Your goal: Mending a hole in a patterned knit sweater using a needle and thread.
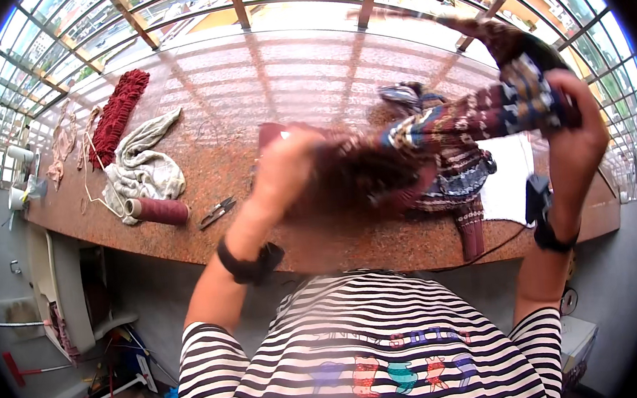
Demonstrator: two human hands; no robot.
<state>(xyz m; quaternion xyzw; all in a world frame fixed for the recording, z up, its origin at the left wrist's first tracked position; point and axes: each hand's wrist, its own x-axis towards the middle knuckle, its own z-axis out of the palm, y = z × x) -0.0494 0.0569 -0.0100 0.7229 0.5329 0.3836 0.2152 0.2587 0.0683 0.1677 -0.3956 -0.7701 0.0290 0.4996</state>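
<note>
A multicoloured patterned knit fabric is stretched between my two hands above the stone counter, blurred by motion. My left hand grips its dark bunched end. Around the other end, at the upper right, my right hand is closed, and a loose strip of the cloth swings up and away beyond it. Beneath the held cloth lie more patterned knit pieces and a white sheet. Thread snips rest left of my left hand, beside a cone of maroon thread.
On the left of the granite counter lie a crumpled grey cloth, a red shaggy textile and pale fabric strips. White cups stand at the far left edge. A barred window encloses the far side. A dark cord crosses the near right edge.
</note>
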